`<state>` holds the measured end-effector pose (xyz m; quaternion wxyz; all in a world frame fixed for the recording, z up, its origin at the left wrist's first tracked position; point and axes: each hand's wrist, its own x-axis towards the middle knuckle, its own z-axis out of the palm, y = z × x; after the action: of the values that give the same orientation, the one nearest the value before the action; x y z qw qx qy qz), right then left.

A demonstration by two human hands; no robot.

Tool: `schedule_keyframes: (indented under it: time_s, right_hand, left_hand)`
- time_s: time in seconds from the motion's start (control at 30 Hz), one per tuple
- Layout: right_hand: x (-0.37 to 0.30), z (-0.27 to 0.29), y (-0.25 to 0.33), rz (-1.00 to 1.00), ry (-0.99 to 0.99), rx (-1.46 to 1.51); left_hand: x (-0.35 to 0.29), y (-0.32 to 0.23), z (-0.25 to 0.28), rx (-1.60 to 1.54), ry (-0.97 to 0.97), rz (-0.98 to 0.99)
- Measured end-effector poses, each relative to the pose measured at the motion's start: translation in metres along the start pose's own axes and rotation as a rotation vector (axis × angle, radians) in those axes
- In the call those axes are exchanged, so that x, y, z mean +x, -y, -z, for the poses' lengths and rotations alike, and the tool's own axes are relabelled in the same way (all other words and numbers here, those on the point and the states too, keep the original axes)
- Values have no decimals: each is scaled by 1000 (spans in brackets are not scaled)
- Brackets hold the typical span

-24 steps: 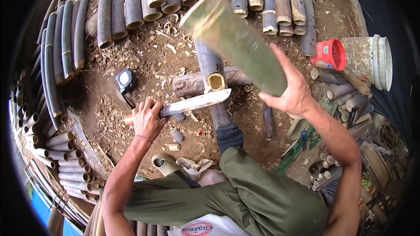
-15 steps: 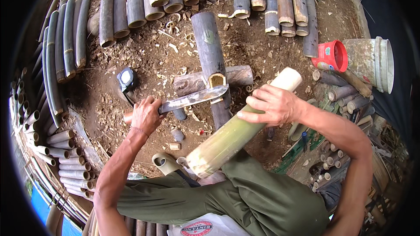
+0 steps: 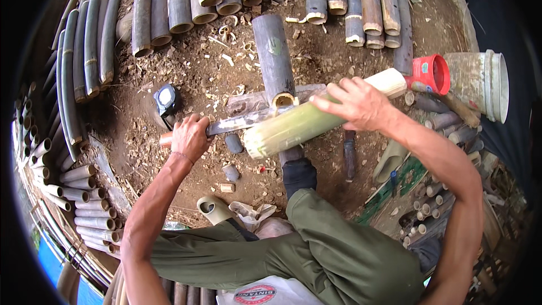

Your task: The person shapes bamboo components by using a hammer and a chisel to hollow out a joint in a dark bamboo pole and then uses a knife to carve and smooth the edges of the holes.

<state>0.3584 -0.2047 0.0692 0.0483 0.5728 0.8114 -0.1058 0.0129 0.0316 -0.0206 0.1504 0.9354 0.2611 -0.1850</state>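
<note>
My left hand [image 3: 191, 137] is closed around the wooden handle of a machete [image 3: 234, 123], its blade pointing right. Over the blade's far part lies a thick green cylindrical piece, bamboo or wood [image 3: 299, 126], with a narrower pale end at upper right. My right hand [image 3: 359, 103] grips that piece from above near the pale end. Behind the blade, a dark bamboo tube [image 3: 273, 59] rests across a short log [image 3: 244, 103], its cut end toward me. The green piece hides the blade's tip; whether they touch I cannot tell.
Rows of bamboo tubes [image 3: 178, 0] lie along the far side, with stacked ones [image 3: 93, 223] at left. A tape measure [image 3: 165, 99] sits on the chip-strewn ground. At right stand a red bucket [image 3: 420, 73] and a whitish bucket [image 3: 468, 82]. My bent leg [image 3: 350, 243] is in front.
My right hand has swung the green piece upward and away from my lap, so it now lies flatter and over the blade. My left hand and the machete have shifted only slightly.
</note>
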Motion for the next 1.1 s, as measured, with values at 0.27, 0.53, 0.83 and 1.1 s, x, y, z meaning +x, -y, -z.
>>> schedule_keyframes:
  time_s: [0.27, 0.53, 0.83, 1.1]
  right_hand:
    - [-85, -43, 112, -393, -256, 420]
    - [-122, -147, 259, -1213, -302, 957]
    - [-97, -164, 265, -1154, -381, 740]
    - [-71, -124, 217, -1037, -553, 758]
  left_hand:
    - [19, 10, 9, -945, -142, 428]
    - [39, 8, -47, -185, -449, 310]
    - [-39, -34, -96, -121, -91, 106]
    - [-81, -18, -80, -648, 444, 111]
